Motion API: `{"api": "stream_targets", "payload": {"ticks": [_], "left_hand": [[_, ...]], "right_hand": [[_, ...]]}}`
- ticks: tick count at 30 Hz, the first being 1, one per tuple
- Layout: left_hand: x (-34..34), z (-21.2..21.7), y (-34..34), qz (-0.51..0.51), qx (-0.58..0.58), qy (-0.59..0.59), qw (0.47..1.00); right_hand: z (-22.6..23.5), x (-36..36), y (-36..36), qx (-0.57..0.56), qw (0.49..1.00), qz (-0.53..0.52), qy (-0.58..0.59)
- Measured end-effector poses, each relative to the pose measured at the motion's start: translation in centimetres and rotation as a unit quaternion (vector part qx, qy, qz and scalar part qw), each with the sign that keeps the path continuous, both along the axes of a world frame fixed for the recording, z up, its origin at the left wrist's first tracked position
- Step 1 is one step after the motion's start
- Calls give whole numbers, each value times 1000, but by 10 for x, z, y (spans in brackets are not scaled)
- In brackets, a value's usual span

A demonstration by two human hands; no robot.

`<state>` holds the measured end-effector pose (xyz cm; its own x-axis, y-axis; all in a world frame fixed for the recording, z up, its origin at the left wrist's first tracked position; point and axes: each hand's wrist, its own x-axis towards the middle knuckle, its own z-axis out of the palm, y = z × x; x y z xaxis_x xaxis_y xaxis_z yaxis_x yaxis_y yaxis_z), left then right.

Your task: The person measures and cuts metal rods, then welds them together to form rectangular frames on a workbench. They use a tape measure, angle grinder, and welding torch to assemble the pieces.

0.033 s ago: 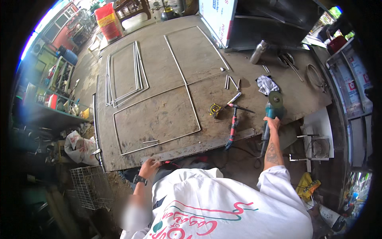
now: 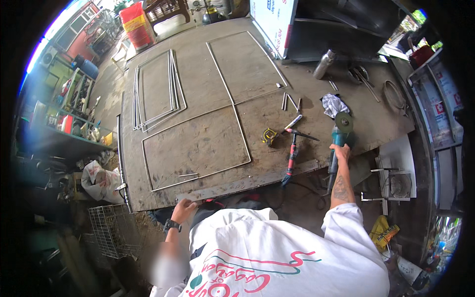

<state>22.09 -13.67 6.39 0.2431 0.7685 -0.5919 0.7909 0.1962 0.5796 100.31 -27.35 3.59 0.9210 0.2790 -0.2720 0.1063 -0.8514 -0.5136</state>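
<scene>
Your right hand (image 2: 341,152) is closed around the body of a teal angle grinder (image 2: 338,134), which rests at the right end of the workbench's near edge with its disc lying on the top. Your left hand (image 2: 183,210) grips that same near edge further left, fingers curled over the rim, a dark watch on the wrist.

The workbench (image 2: 198,148) is a big, worn steel plate, rust-stained and scuffed. A thin rod frame (image 2: 237,133) lies across its middle, and a stack of similar frames (image 2: 156,91) sits toward the far left corner. Just left of your grinder lie a red-handled hammer (image 2: 293,151) and a yellow tape measure (image 2: 269,136); a crumpled rag (image 2: 334,104) lies beyond the disc. A metal bottle (image 2: 324,64) lies near the far right corner, beside a dark cabinet (image 2: 336,29).

Around you the room is a crowded workshop: shelves of clutter (image 2: 74,109) on the left, a wire basket (image 2: 111,230) on the dirt floor below the near left corner, red crates (image 2: 136,24) past the far edge.
</scene>
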Motion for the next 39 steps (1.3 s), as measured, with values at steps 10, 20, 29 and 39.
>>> {"api": "stream_targets", "payload": {"ticks": [10, 20, 29, 39], "left_hand": [[-8, -25, 0, 116, 212, 41, 970], [25, -49, 55, 20, 324, 97, 941], [-2, -73, 71, -44, 377, 92, 921], [-4, -82, 78, -75, 370, 49, 925]], "right_hand": [[-35, 18, 18, -27, 996, 76, -26], [-20, -23, -15, 0, 997, 65, -42], [1, -170, 27, 63, 936, 77, -338], [-2, -446, 132, 143, 815, 555, -83]]}}
